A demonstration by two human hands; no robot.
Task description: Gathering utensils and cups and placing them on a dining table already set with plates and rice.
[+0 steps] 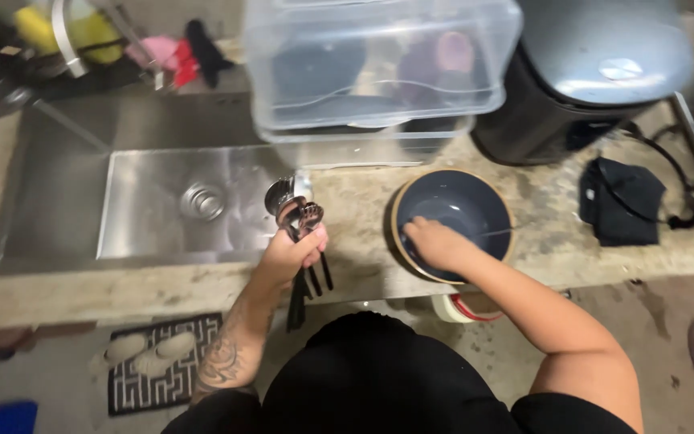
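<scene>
A person stands at a kitchen sink, the left hand (292, 251) closed in a firm grip around a bundle of spoons (297, 210), their bowls pointing up toward the sink (154, 210) and their dark handles hanging below the fist, over the front edge of the tabletop (347, 197). The right hand (437, 243) reaches down into a dark blue bowl (453, 221) with a pale rim, fingers curled against its inner wall; whether they pinch anything there cannot be told. The bowl sits on the tabletop just right of the sink, close to the front edge. Handled well, the bundle would want a tight, even hold so that no spoon slips out, and the bowl a steadying press, given how near the edge it stands. The tabletop is mottled, worn stone, with a steel sink let into it. Behind the bowl stand stacked clear plastic boxes (379, 72) and a dark bin with a grey lid (596, 64); a black cloth (620, 201) lies to the right. A patterned mat (202, 337) with pale slippers (142, 352) lies on the stained concrete floor.
</scene>
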